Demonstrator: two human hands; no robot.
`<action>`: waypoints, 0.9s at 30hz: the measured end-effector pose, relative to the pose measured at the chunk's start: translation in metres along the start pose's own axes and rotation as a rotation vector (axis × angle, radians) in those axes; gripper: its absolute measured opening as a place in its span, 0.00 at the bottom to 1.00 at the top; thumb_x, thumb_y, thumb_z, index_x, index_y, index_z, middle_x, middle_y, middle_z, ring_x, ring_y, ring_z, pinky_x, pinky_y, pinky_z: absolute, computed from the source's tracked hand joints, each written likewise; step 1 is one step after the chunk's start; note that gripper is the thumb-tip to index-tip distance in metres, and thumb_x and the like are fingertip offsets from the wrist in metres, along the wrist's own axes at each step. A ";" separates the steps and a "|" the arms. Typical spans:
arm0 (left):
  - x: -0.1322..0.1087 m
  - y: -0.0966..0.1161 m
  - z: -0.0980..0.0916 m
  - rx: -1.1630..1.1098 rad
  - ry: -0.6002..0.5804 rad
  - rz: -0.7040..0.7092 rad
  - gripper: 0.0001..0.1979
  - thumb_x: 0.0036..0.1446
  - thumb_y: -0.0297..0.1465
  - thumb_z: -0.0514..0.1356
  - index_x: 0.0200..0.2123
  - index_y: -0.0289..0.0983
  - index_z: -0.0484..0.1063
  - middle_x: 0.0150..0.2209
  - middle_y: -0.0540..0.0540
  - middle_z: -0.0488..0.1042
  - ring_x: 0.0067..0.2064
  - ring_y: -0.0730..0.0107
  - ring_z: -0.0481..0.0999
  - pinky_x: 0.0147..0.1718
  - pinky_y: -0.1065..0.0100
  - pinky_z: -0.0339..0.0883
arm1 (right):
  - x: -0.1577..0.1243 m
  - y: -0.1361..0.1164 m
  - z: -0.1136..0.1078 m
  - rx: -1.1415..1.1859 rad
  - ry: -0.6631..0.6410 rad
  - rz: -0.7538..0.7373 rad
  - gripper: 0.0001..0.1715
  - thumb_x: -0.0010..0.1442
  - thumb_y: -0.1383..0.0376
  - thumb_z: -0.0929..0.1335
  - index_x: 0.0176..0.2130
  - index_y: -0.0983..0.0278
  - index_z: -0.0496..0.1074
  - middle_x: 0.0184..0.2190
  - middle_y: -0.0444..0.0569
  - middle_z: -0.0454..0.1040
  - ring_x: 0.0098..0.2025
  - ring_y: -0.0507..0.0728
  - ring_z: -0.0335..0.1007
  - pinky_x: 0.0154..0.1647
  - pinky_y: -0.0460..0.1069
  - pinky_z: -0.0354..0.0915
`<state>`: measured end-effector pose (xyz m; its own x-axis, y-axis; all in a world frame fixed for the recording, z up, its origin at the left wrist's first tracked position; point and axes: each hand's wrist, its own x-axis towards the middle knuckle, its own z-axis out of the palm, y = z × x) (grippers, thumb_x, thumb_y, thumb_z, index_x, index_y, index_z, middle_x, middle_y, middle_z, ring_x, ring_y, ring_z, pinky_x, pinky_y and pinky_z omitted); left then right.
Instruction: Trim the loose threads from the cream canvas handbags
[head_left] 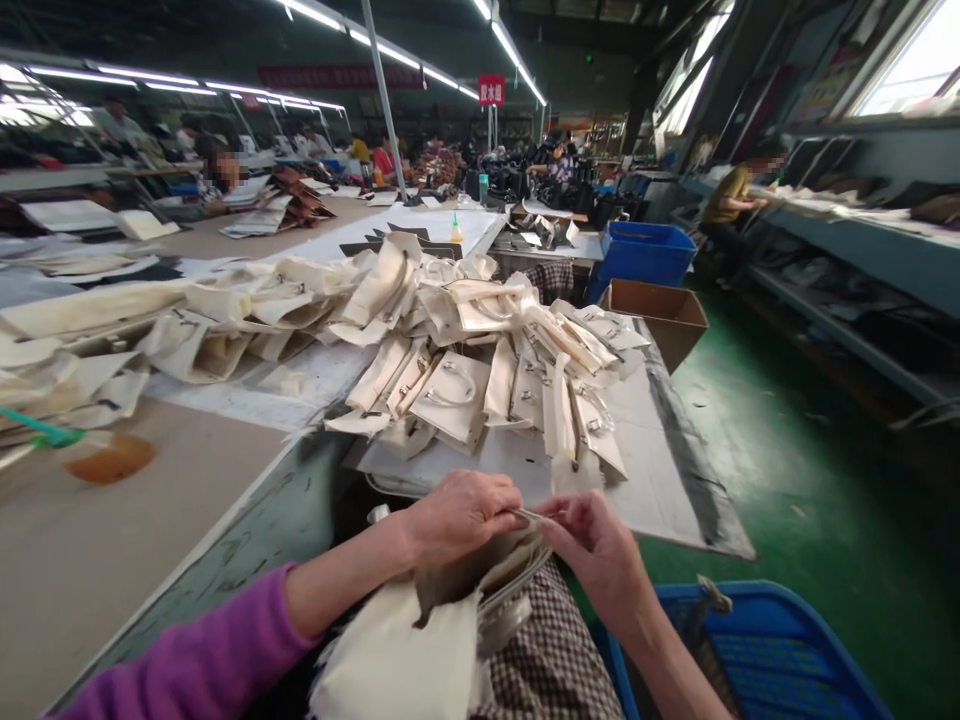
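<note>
A cream fabric bag (pixel 409 650) rests on my lap over a checked cloth, its brownish inside partly showing. My left hand (pixel 466 515) is closed on the bag's upper edge, fingers pinching it near the middle. Close by, my right hand (pixel 592 540) pinches the same edge from the right, thumb and fingertips together. What lies between the fingertips is too small to make out beyond the edge itself. Just ahead, a heap of similar cream bags (pixel 450 395) with clear curved handles and small metal fittings covers the table (pixel 667 480).
A blue basket (pixel 780 640) stands at my lower right. Beyond the table are a cardboard box (pixel 660 315) and a blue bin (pixel 649 250). At left, a bottle of amber liquid (pixel 112 457) lies on the worktable (pixel 172 520). A person (pixel 735 210) sits at the right bench.
</note>
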<state>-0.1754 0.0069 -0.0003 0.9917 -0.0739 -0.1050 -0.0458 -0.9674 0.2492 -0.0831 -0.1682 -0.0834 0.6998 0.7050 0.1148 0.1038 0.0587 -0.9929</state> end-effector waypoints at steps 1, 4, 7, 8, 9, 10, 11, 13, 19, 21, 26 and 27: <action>-0.001 -0.001 0.000 0.030 0.012 -0.005 0.11 0.65 0.35 0.56 0.33 0.36 0.74 0.33 0.51 0.75 0.34 0.71 0.75 0.30 0.73 0.60 | -0.005 0.001 0.000 0.045 0.055 0.018 0.16 0.60 0.56 0.69 0.31 0.61 0.59 0.41 0.50 0.76 0.39 0.53 0.75 0.40 0.47 0.73; -0.006 -0.004 0.001 0.141 0.038 -0.050 0.11 0.66 0.35 0.54 0.34 0.36 0.72 0.33 0.50 0.75 0.33 0.68 0.75 0.28 0.70 0.59 | -0.020 0.006 0.002 -0.072 0.177 -0.029 0.12 0.62 0.56 0.67 0.38 0.62 0.63 0.44 0.53 0.75 0.35 0.52 0.75 0.35 0.45 0.74; -0.009 -0.009 0.000 0.208 0.047 -0.115 0.13 0.67 0.33 0.50 0.35 0.36 0.71 0.34 0.48 0.76 0.33 0.65 0.76 0.29 0.68 0.61 | -0.032 0.005 0.004 -0.314 0.233 -0.239 0.09 0.64 0.63 0.65 0.45 0.62 0.66 0.45 0.53 0.74 0.33 0.50 0.74 0.30 0.43 0.73; -0.010 -0.009 -0.001 0.213 0.052 -0.140 0.13 0.68 0.32 0.50 0.35 0.36 0.71 0.34 0.47 0.76 0.34 0.64 0.76 0.30 0.68 0.62 | -0.034 0.002 0.005 -0.368 0.227 -0.333 0.09 0.64 0.65 0.64 0.46 0.62 0.66 0.45 0.53 0.74 0.36 0.51 0.74 0.32 0.42 0.73; -0.010 -0.009 -0.004 0.215 0.058 -0.170 0.14 0.68 0.32 0.49 0.35 0.35 0.71 0.34 0.47 0.76 0.35 0.64 0.77 0.31 0.67 0.62 | -0.035 -0.003 0.008 -0.411 0.209 -0.433 0.10 0.64 0.68 0.64 0.47 0.63 0.66 0.45 0.53 0.73 0.39 0.51 0.74 0.35 0.42 0.73; -0.011 -0.009 -0.007 0.215 0.067 -0.205 0.14 0.68 0.31 0.48 0.34 0.35 0.71 0.34 0.46 0.76 0.35 0.63 0.77 0.31 0.67 0.63 | -0.034 -0.011 0.011 -0.450 0.176 -0.536 0.12 0.64 0.70 0.64 0.48 0.64 0.66 0.45 0.53 0.74 0.42 0.52 0.74 0.39 0.43 0.73; -0.011 -0.007 -0.012 0.218 0.078 -0.243 0.15 0.67 0.30 0.48 0.33 0.35 0.71 0.33 0.46 0.76 0.35 0.63 0.77 0.31 0.67 0.63 | -0.033 -0.020 0.015 -0.491 0.134 -0.637 0.13 0.64 0.70 0.64 0.50 0.65 0.66 0.45 0.54 0.74 0.45 0.52 0.73 0.42 0.43 0.72; -0.012 -0.002 -0.023 0.231 0.103 -0.318 0.16 0.67 0.30 0.47 0.31 0.35 0.70 0.31 0.46 0.77 0.34 0.62 0.77 0.31 0.66 0.62 | -0.027 -0.042 0.022 -0.557 0.020 -0.826 0.15 0.66 0.66 0.62 0.52 0.68 0.65 0.46 0.56 0.75 0.50 0.54 0.72 0.48 0.46 0.71; -0.021 0.015 -0.061 0.280 0.114 -0.443 0.16 0.65 0.31 0.48 0.27 0.36 0.70 0.28 0.44 0.78 0.32 0.59 0.78 0.29 0.65 0.59 | -0.008 -0.097 0.017 -0.483 -0.422 -0.794 0.21 0.71 0.60 0.52 0.43 0.60 0.69 0.40 0.41 0.78 0.49 0.50 0.70 0.67 0.51 0.47; -0.026 0.017 -0.066 0.295 0.091 -0.477 0.15 0.64 0.30 0.48 0.28 0.36 0.70 0.29 0.43 0.78 0.33 0.58 0.78 0.29 0.65 0.59 | -0.001 -0.100 0.004 -0.485 -0.498 -0.676 0.27 0.72 0.60 0.50 0.33 0.60 0.69 0.31 0.39 0.76 0.42 0.50 0.70 0.68 0.57 0.39; -0.040 0.020 -0.046 0.298 -0.020 -0.549 0.13 0.61 0.29 0.49 0.27 0.36 0.70 0.29 0.42 0.78 0.34 0.56 0.79 0.30 0.64 0.62 | 0.004 -0.066 -0.009 -0.756 -0.567 -0.415 0.30 0.69 0.54 0.59 0.20 0.64 0.63 0.21 0.39 0.68 0.33 0.51 0.67 0.64 0.64 0.44; -0.042 0.021 -0.041 0.300 -0.042 -0.559 0.13 0.61 0.29 0.49 0.27 0.36 0.70 0.29 0.42 0.78 0.34 0.56 0.79 0.30 0.64 0.63 | -0.001 -0.055 -0.005 -0.793 -0.543 -0.410 0.28 0.67 0.54 0.62 0.19 0.64 0.63 0.21 0.39 0.68 0.32 0.51 0.67 0.63 0.65 0.47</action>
<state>-0.2136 -0.0004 0.0485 0.8705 0.4579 -0.1803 0.4394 -0.8882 -0.1344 -0.0864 -0.1758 -0.0291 0.1146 0.9702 0.2133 0.8330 0.0231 -0.5527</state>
